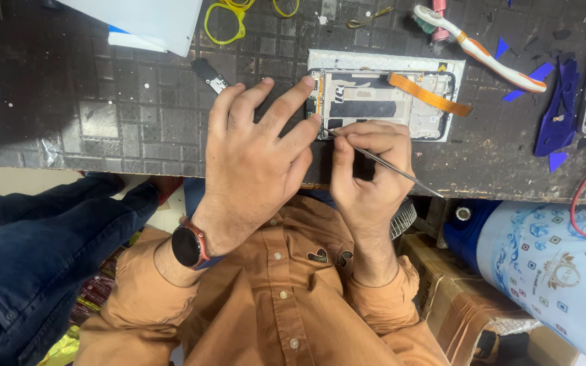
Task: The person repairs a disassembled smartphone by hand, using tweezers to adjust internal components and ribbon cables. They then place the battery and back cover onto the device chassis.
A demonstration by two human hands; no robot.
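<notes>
A small phone repair workshop. A dark, scuffed work mat [137, 115] covers the bench, littered with blue plastic shards [556, 115] and yellow rubber bands [225, 24]. An opened phone frame [381, 102] with an orange ribbon cable [428, 93] lies on it, near a worn toothbrush [476, 47]. Cardboard boxes [456, 298] crowd underneath.

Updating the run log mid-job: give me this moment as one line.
left hand: steadies opened phone frame | right hand: holds thin metal tweezers, tips at frame's edge | orange flex ribbon: lying across frame

head camera looks straight down, close.
</notes>
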